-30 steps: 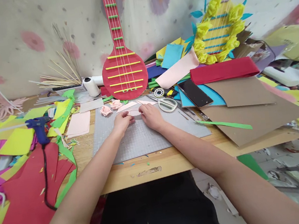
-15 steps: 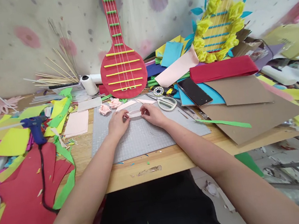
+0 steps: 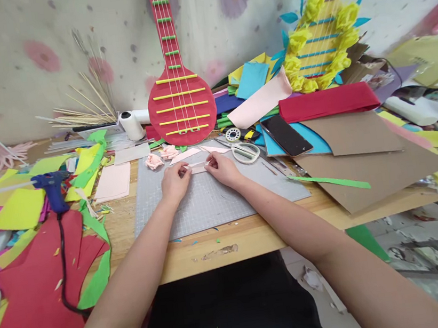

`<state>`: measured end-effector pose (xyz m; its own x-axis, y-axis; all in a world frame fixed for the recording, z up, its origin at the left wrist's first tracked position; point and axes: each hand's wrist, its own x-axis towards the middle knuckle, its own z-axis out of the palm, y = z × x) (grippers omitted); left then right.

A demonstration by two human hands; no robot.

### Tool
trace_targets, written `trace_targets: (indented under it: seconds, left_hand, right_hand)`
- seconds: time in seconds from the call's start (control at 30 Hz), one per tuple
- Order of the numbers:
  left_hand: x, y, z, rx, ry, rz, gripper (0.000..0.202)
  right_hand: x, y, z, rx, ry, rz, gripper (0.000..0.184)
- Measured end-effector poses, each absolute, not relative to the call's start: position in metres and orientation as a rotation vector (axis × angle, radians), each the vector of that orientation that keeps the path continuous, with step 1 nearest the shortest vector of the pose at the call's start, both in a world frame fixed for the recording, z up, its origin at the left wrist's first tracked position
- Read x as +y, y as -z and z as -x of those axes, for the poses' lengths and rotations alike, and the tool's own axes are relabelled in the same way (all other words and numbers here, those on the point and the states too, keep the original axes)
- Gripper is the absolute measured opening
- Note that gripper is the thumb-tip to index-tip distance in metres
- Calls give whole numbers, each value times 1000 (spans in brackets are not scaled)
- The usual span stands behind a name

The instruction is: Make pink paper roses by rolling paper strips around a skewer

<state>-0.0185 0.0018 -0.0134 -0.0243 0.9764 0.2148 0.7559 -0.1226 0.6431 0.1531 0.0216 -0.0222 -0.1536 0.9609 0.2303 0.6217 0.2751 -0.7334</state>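
Observation:
Between my two hands a narrow pale pink paper strip stretches sideways just over the grey cutting mat. My left hand pinches its left end, thumb and fingers closed. At the other end my right hand grips it the same way. Beyond my left hand sit two small pink paper roses. Behind the strip lie cut pink paper pieces. Scissors with pale handles rest to the right of my right hand.
A red paper lute leans at the back; a yellow one with flowers stands right. At left, a blue glue gun lies over red paper. A phone and brown cardboard lie right.
My hands have moved only slightly, and both keep hold of the strip's ends. The view has shifted a little; everything else lies as before.

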Motion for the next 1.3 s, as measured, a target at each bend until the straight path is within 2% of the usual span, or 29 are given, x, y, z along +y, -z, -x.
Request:
trace_targets:
  seconds: [0.17, 0.4, 0.73, 1.3]
  left_hand:
    - [1, 12, 15, 1883, -921, -1886, 21]
    - [-2, 9, 10, 1955, -915, -1890, 20]
    - [-4, 8, 8, 2024, -862, -1943, 20]
    - [-2, 12, 3, 1963, -756, -2305, 19]
  right_hand:
    - [19, 23, -146, -1858, -490, 1484, 20]
    - [16, 21, -142, -1933, -366, 1521, 20]
    - [13, 18, -138, -2089, -156, 1665, 10]
    - [8, 11, -134, -2173, -21, 1768, 18]
